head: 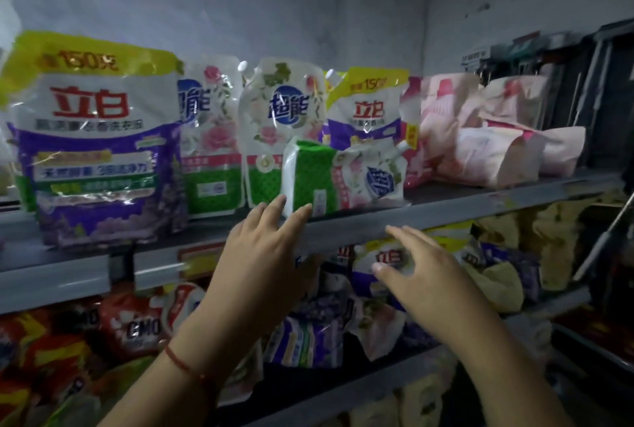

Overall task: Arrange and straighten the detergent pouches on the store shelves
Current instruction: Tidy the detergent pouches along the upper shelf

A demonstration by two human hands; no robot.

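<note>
A green and white floral pouch [343,179] lies on its side at the front of the upper shelf [446,210]. Behind it stand an upright floral pouch [278,107], another floral pouch [209,131] and a small purple and yellow pouch [370,111]. A large purple and yellow pouch [96,152] stands at the left front. My left hand [264,255] is open, its fingertips touching the lying pouch's green end. My right hand [422,272] hovers open below the shelf edge, holding nothing.
Pink pouches [487,138] lie slumped at the shelf's right end. The shelf below holds jumbled purple pouches [308,323], red bags [130,323] at the left and yellow bags [497,286] at the right. Dark racks [603,93] stand at the far right.
</note>
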